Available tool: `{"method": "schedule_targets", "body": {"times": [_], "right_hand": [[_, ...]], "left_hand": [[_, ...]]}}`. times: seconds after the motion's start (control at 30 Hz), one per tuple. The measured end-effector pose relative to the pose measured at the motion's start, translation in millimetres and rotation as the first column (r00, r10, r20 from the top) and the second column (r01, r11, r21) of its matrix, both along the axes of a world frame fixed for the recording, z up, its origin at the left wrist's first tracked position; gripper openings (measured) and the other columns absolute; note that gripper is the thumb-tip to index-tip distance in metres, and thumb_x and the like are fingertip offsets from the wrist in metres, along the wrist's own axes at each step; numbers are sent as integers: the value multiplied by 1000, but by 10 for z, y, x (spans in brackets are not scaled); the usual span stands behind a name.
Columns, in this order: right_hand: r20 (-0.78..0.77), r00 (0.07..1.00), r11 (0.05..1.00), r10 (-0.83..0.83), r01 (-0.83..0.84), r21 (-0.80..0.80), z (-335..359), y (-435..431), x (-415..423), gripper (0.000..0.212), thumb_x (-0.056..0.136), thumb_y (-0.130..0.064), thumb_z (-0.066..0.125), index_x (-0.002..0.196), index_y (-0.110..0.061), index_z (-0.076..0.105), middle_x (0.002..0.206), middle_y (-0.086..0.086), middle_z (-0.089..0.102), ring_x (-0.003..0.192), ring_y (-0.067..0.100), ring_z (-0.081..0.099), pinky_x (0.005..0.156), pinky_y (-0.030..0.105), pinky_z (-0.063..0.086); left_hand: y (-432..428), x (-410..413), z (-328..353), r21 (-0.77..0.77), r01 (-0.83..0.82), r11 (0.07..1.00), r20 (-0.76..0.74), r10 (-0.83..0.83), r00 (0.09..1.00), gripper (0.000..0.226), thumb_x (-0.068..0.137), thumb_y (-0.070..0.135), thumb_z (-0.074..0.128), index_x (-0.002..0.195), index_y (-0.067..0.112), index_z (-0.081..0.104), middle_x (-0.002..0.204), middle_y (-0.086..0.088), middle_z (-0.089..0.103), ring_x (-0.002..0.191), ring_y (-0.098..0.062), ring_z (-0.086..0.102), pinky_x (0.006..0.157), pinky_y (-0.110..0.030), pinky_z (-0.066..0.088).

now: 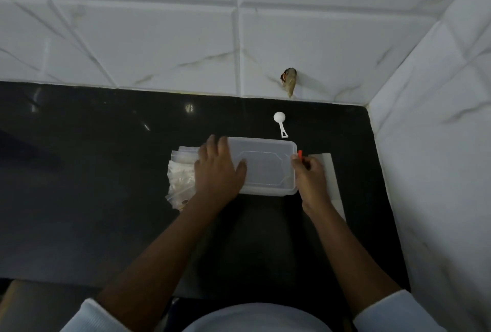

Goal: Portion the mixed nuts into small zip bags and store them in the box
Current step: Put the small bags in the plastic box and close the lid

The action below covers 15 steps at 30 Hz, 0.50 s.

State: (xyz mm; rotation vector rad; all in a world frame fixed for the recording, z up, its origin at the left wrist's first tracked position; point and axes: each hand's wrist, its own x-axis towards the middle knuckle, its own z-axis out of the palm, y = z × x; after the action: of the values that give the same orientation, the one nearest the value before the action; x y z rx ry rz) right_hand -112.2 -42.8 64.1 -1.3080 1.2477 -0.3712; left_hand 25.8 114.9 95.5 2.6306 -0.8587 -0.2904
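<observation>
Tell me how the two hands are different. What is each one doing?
The left hand lies flat and spread on the lid of the clear plastic box, while the right hand is curled at the box's right end. The left hand holds nothing; the right hand's fingers pinch the red clip there. The left hand partly covers the zip bags; the right hand sits over the white paper. Both touch the box.

Materials and finishes on the table

Table [93, 172]: black stone, glossy. Box [265, 167]: frosted translucent plastic, smooth. Bags [180, 177]: thin clear plastic, crinkled. Scoop [280, 122]: white plastic, smooth. Wall tiles [159, 39]: white, marble-veined, satin. Sleeves [398, 313]: pale cloth.
</observation>
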Motion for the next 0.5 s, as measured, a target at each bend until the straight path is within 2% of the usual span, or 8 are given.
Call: {"method": "schedule_targets", "body": {"times": [0.07,0.13,0.23,0.3,0.33,0.37,0.43,0.5], "right_hand": [[34,999,1000,6,-6,-1,-21,-9,-29,22,99,-45,63,115,-30,63,109,-4,71,98,14,70,88,41,59],[93,996,999,10,-12,30,-38,-12,-70,24,98,-44,63,115,-28,66,108,-2,74,94,15,75,84,42,62],[110,994,997,-6,-4,83,-46,-82,-126,19,103,-37,58,108,-24,71,103,1,77,94,18,76,85,42,61],[69,992,970,-108,90,226,-54,-137,-158,19,106,-29,52,104,-22,69,105,5,76,96,21,75,89,44,61],[10,990,959,-141,134,249,-76,-150,-172,18,107,-28,51,104,-21,67,109,7,74,97,23,74,91,46,60],[-79,990,978,-118,130,166,-93,-154,-185,18,107,-30,50,106,-20,65,114,9,73,100,23,73,93,46,59],[-200,978,981,-59,20,-191,-95,-118,-174,30,106,-40,49,126,-21,60,130,4,65,115,19,65,101,44,54],[-140,990,876,10,-77,-476,-8,-16,-124,48,105,-45,49,148,-24,45,145,-2,54,131,12,53,108,37,47]], "left_hand": [[-167,-52,-36,100,205,974,116,-216,969,78,98,69,31,161,29,10,170,-7,-1,156,-35,-4,124,-59,10],[-272,-92,-173,237,355,905,125,-390,912,78,97,74,15,161,35,-5,169,-5,-17,155,-33,-17,123,-62,-5],[-276,-106,-331,303,380,874,116,-430,895,78,96,75,6,161,35,-11,169,-5,-22,155,-32,-19,121,-62,-9],[-271,-100,-347,313,367,876,129,-422,897,78,96,75,6,161,35,-12,168,-6,-23,154,-32,-20,121,-62,-9],[-270,-93,-349,316,367,875,127,-422,898,78,96,75,6,160,35,-13,168,-6,-24,154,-32,-21,121,-62,-9],[-274,-91,-348,310,371,875,120,-423,898,78,96,75,6,160,35,-14,168,-6,-25,154,-32,-22,121,-62,-10],[-286,-80,-355,303,371,878,122,-421,899,78,96,76,6,160,36,-15,167,-5,-27,153,-31,-24,121,-61,-11],[-287,-78,-354,294,378,878,124,-427,896,78,96,76,5,160,36,-14,167,-5,-26,153,-31,-24,121,-61,-12]]}}
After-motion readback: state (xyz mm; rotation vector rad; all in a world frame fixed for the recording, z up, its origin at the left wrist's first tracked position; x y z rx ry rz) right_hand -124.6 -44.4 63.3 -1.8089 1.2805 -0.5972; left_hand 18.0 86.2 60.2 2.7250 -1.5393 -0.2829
